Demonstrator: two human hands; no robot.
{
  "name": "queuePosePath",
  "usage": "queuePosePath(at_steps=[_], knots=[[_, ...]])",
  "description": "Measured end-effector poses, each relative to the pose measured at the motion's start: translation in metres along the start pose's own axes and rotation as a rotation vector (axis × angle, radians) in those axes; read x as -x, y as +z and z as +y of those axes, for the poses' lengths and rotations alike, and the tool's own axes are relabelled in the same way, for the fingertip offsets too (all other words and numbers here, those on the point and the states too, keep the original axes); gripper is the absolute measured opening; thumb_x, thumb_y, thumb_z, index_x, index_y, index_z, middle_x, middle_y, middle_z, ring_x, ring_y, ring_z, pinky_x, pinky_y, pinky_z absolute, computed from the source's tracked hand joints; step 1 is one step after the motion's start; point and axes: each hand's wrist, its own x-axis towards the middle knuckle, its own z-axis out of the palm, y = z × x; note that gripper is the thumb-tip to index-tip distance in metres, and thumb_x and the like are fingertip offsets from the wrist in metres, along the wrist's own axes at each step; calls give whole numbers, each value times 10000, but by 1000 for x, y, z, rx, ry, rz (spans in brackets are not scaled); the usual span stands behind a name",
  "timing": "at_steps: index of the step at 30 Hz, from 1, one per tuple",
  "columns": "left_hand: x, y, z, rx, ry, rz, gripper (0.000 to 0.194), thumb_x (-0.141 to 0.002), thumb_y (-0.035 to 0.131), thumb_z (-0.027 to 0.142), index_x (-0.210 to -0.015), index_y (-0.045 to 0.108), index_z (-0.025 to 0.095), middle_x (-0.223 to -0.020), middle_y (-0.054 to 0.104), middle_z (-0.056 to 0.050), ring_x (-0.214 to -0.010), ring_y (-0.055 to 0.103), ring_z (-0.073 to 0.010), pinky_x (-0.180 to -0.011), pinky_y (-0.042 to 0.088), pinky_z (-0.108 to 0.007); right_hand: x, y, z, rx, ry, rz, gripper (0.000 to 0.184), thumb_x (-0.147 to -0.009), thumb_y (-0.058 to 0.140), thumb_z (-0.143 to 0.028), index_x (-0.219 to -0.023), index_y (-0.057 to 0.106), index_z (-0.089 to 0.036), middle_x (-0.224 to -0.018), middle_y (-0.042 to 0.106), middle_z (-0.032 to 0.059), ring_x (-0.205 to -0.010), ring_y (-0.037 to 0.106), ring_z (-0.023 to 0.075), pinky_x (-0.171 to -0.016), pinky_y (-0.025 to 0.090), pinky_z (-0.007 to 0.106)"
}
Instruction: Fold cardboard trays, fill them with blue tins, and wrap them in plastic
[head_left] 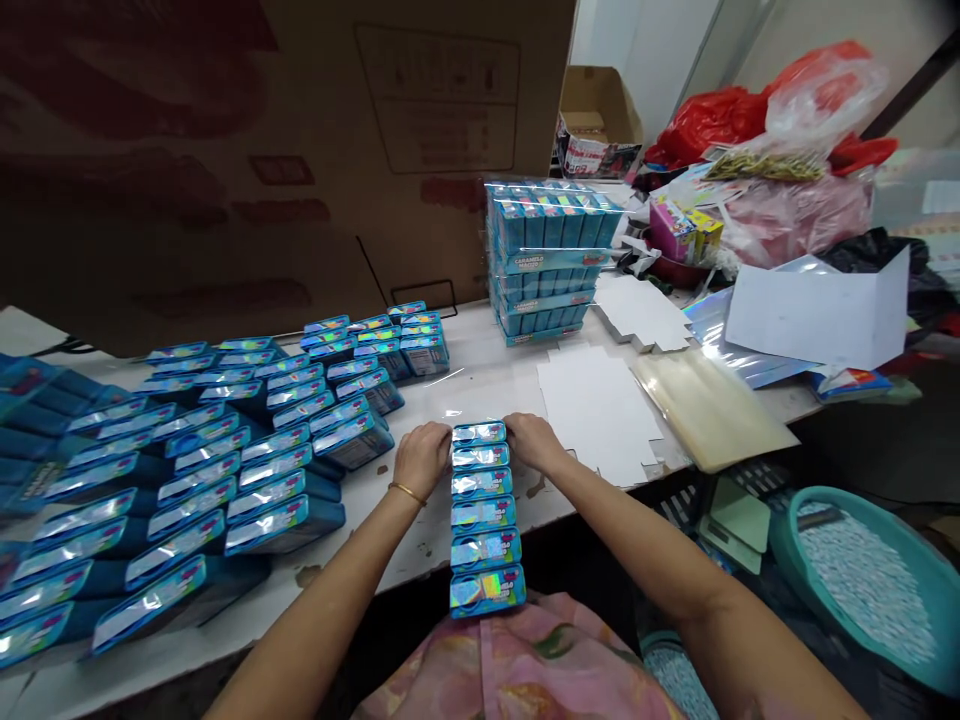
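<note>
A row of several small blue boxes (484, 513) runs from the table edge toward my lap, their shiny printed ends facing up. My left hand (421, 458) grips the left side of the row at its far end, fingers curled in; a thin bangle circles that wrist. Opposite it, my right hand (534, 443) holds the right side of the same far end, its fingertips partly hidden by the boxes. To the left stand many more blue boxes (274, 470) in close-set rows on the white table (465, 345).
Behind the table stands a large brown carton (300, 150). Blue display packs in clear film form a stack (551, 260). Flat white card blanks (600, 410) and clear plastic sheets (712, 405) lie at the right. A teal basin (817, 500) of small pieces sits below right.
</note>
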Motion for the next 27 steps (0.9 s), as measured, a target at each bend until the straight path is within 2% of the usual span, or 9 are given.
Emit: queuePosePath(at_steps=[3, 5, 8, 11, 13, 16, 20, 23, 27], knots=[[-13, -7, 1, 149, -123, -8, 204, -755, 439, 286, -772, 616, 185, -778, 646, -44, -751, 575, -178, -666, 399, -270, -9, -5, 3, -112, 76, 31, 261, -785, 399, -193, -885, 639, -217, -910, 652, 39, -855, 570, 165, -671, 382, 231], [-22, -11, 0, 233, -177, -39, 164, -699, 502, 295, -738, 614, 181, -713, 647, -27, -691, 582, -163, -622, 400, -251, -13, -7, 5, -228, 117, 7, 241, -757, 430, -200, -829, 660, -209, -827, 667, 28, -773, 588, 146, -634, 389, 212], [-33, -16, -2, 390, -217, -168, 130, -644, 539, 272, -692, 593, 164, -605, 621, -6, -609, 580, -139, -581, 405, -230, -18, -10, 6, -390, 206, -86, 234, -715, 450, -177, -797, 668, -190, -671, 659, 13, -583, 579, 109, -534, 382, 191], [-40, -23, -2, 494, -239, -300, 111, -602, 563, 244, -661, 586, 153, -551, 596, 10, -560, 566, -122, -537, 400, -212, -20, -15, 5, -378, 232, -103, 255, -663, 461, -124, -781, 679, -183, -630, 653, 12, -545, 564, 108, -498, 367, 190], [-42, -29, -1, 426, -186, -303, 93, -573, 582, 233, -620, 590, 153, -548, 593, 10, -550, 548, -119, -516, 382, -211, -18, -19, 2, -297, 191, -61, 250, -631, 471, -96, -729, 685, -181, -637, 655, 20, -603, 573, 121, -521, 363, 194], [-42, -37, 4, 386, -133, -261, 109, -589, 579, 258, -600, 588, 150, -538, 582, 8, -537, 525, -115, -504, 364, -215, -11, -23, -3, -231, 141, 42, 234, -653, 462, -104, -689, 677, -190, -681, 663, 21, -683, 576, 130, -552, 351, 198], [-33, -39, 11, 475, -202, -204, 142, -660, 534, 279, -629, 576, 146, -535, 577, 9, -537, 527, -116, -516, 374, -221, 3, -21, -11, -194, 150, 179, 236, -743, 426, -159, -743, 657, -208, -759, 669, 9, -694, 572, 124, -560, 330, 206], [-22, -39, 16, 315, -54, -8, 137, -692, 528, 260, -609, 572, 160, -610, 596, -1, -592, 524, -115, -565, 374, -228, 11, -14, -16, -62, 129, 322, 232, -785, 405, -166, -739, 630, -197, -743, 655, 17, -654, 556, 123, -555, 300, 220], [-8, -40, 17, 138, 166, 230, 172, -777, 463, 231, -645, 552, 167, -659, 569, -13, -647, 515, -118, -607, 379, -230, 18, -4, -15, 114, -41, 537, 213, -776, 411, -115, -651, 574, -172, -644, 592, 24, -604, 505, 118, -536, 258, 236]])
